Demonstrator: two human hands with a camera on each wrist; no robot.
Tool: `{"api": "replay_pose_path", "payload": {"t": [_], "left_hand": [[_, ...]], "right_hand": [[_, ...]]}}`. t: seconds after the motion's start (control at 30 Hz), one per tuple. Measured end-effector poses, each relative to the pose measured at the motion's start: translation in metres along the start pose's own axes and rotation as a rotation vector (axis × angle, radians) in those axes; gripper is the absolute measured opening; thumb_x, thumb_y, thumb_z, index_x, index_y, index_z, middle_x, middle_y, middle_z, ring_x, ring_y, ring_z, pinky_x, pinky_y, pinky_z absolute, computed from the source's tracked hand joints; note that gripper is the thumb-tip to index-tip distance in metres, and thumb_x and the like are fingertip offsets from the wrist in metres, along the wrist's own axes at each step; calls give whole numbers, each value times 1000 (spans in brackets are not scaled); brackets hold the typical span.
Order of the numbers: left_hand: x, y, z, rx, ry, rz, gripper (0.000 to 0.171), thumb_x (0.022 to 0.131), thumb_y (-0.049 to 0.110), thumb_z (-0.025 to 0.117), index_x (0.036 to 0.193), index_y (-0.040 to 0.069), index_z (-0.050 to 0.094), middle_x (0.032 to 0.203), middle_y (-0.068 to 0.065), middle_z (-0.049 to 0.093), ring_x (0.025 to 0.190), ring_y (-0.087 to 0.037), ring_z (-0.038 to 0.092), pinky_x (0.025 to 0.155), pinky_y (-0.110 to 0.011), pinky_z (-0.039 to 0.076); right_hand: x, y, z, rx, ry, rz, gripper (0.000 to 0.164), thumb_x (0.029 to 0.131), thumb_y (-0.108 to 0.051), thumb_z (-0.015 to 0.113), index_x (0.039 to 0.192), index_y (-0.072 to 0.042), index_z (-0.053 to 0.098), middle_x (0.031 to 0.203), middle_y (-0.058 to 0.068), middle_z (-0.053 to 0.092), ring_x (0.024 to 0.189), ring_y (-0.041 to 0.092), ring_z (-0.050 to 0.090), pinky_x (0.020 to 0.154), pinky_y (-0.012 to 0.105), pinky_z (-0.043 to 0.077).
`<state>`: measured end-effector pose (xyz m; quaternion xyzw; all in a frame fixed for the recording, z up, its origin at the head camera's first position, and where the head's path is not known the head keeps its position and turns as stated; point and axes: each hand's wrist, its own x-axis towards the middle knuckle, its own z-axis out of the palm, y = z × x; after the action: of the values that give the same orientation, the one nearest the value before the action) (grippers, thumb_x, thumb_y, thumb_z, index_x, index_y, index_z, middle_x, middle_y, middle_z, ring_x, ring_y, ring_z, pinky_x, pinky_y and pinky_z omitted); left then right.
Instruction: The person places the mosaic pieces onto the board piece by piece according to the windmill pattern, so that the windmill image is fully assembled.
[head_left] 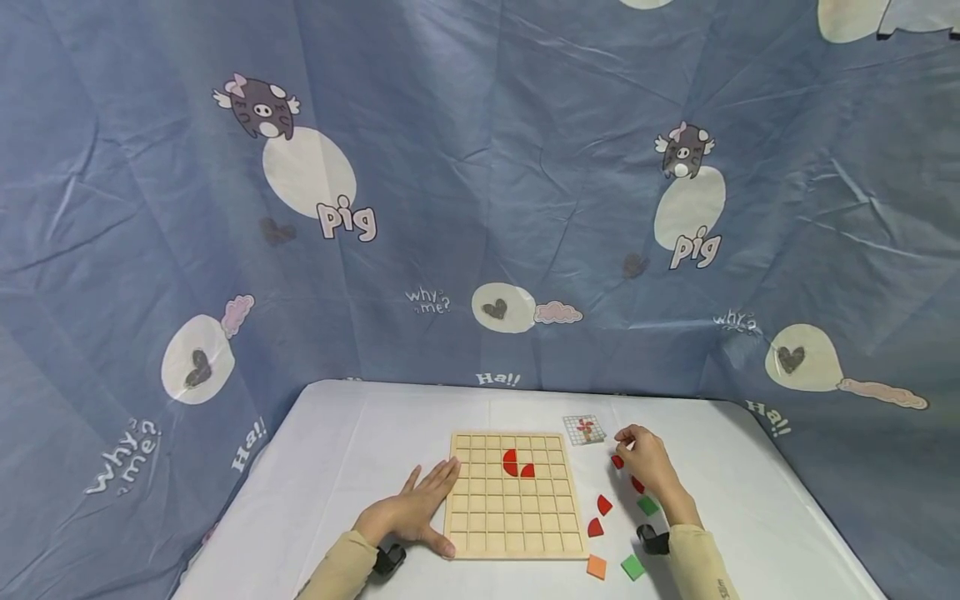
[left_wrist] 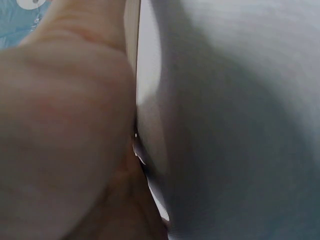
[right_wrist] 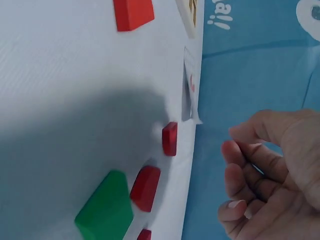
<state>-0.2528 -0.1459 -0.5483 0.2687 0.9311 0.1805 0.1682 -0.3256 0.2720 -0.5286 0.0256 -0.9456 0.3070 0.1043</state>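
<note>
My left hand [head_left: 411,510] lies with its fingers spread along the left edge of a wooden grid board [head_left: 517,546], fingertips and thumb at the rim. Three red quarter-round pieces, one of them a wedge [head_left: 528,471], sit in cells of the upper part of the board. Off the table to the board's right, my right hand [head_left: 651,462] hovers with fingers loosely bent and thumb near the index fingertip; nothing shows between them. Beneath it lies a red piece [right_wrist: 170,139], with another red piece [right_wrist: 145,188] and a green square [right_wrist: 106,209] nearby.
A card with a printed grid pattern [head_left: 584,429] lies beyond the board's upper right corner. Two more red wedges, one of them a lower piece [head_left: 596,527], lie beside the board. Nearer me are an orange square [head_left: 596,567] and a second green square [head_left: 633,567]. A blue curtain [head_left: 480,208] hangs behind.
</note>
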Motion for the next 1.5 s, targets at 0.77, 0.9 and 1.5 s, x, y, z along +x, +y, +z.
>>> {"api": "replay_pose_path", "payload": {"t": [0.77,0.9,1.5], "left_hand": [[1,-1,0,-7,-9,-10,134,62,68,74,155,3,3,163,-14,0,151,-32,3,119,-60,0],[0,-1,-1,-6,-11,-3,133,63,67,75,155,3,3,163,-14,0,151,-33,2,119,-60,0],[3,-4,0,-1,-6,16,134,63,67,75,154,2,2,163,-15,-1,151,-34,2,118,-62,-1]], "right_hand": [[-3,13,10,-112,-116,124,26,78,-13,77,97,3,68,86,10,63,76,21,57,74,45,51],[-2,14,10,-93,-151,109,22,80,-9,75,98,1,70,87,8,66,76,19,58,73,43,52],[1,17,12,-48,-259,54,23,80,2,69,103,-3,71,94,7,60,80,18,52,67,32,48]]}}
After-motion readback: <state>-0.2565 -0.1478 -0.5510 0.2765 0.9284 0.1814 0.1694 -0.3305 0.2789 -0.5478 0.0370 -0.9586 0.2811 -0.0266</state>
